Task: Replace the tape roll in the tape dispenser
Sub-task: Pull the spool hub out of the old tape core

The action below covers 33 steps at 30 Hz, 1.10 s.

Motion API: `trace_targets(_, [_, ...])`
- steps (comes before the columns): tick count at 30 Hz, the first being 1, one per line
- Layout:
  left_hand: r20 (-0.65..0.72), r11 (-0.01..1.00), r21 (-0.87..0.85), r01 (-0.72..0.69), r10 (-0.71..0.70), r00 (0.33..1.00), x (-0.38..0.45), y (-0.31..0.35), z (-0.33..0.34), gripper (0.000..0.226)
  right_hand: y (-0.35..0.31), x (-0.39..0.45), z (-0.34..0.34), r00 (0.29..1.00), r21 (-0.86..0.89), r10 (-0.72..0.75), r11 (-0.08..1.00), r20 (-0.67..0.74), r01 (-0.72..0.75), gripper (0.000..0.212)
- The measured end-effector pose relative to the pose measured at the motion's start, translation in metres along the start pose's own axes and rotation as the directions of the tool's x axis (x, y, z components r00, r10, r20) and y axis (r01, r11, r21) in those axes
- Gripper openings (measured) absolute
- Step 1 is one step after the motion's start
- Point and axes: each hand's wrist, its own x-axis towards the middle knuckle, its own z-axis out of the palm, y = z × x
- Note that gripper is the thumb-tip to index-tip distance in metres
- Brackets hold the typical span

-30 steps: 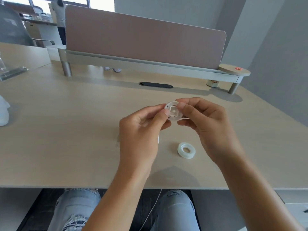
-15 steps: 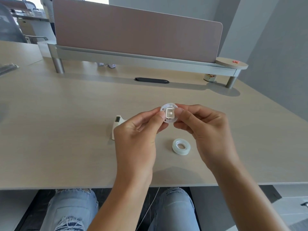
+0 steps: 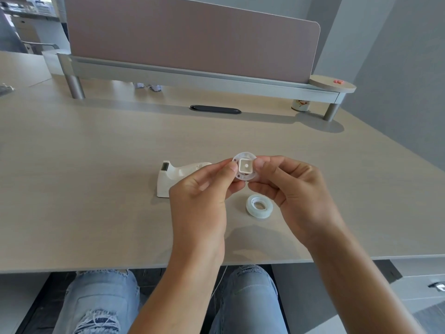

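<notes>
Above the desk I hold a small white round spool (image 3: 245,169) with a square hub, pinched from both sides. My left hand (image 3: 202,198) grips its left edge with thumb and fingers; my right hand (image 3: 296,191) grips its right edge. A white tape dispenser (image 3: 177,178) stands on the desk just left of my left hand, its cutter end pointing left; my left hand hides its right end. A clear tape roll (image 3: 259,206) lies flat on the desk below the spool, between my hands.
The wooden desk (image 3: 96,177) ends at a front edge near my knees. At the back stand a pink divider panel (image 3: 192,37) on a grey shelf, a black cable slot (image 3: 215,109) and a small cup (image 3: 300,105).
The view has shifted, so the dispenser shows from behind my left hand. Both hands keep the spool pinched between them; the tape roll has stayed on the desk.
</notes>
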Motion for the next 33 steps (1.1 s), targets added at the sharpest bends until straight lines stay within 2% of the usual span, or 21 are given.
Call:
trace_targets(6, [-0.018, 1.0, 0.016, -0.013, 0.013, 1.0, 0.002, -0.004, 0.002, 0.012, 0.003, 0.002, 0.001, 0.997, 0.05, 0.083, 0.995, -0.002, -0.082, 0.019])
trace_targets(12, [-0.021, 0.998, 0.061, -0.025, 0.026, 0.999, 0.003, -0.009, 0.004, 0.014, 0.002, 0.005, 0.001, 0.98, 0.097, 0.199, 0.975, 0.031, -0.201, 0.03])
trace_targets(17, [-0.014, 0.996, 0.087, 0.004, -0.002, 1.0, 0.006, -0.006, 0.006, 0.015, 0.002, 0.005, 0.0, 0.993, -0.045, 0.109, 0.993, -0.034, -0.11, 0.01])
trace_targets(19, [-0.019, 0.994, 0.112, 0.004, -0.002, 1.0, 0.005, -0.004, 0.006, 0.011, 0.0, 0.004, -0.002, 0.996, -0.089, 0.07, 0.993, -0.051, -0.075, 0.009])
trace_targets(23, [-0.004, 0.991, 0.134, 0.013, -0.013, 1.0, 0.006, -0.001, 0.003, 0.005, -0.005, 0.002, -0.004, 0.998, -0.067, 0.062, 0.996, -0.018, -0.063, 0.024])
trace_targets(27, [0.054, 0.996, 0.03, 0.085, -0.086, 0.995, 0.006, 0.003, 0.001, 0.01, -0.008, 0.002, -0.007, 0.996, -0.003, 0.085, 0.996, 0.026, -0.085, 0.018])
trace_targets(33, [0.076, 0.984, -0.06, 0.165, -0.16, 0.984, 0.006, 0.002, 0.0, 0.012, -0.004, -0.001, -0.006, 0.997, 0.032, 0.08, 0.996, 0.011, -0.08, 0.016])
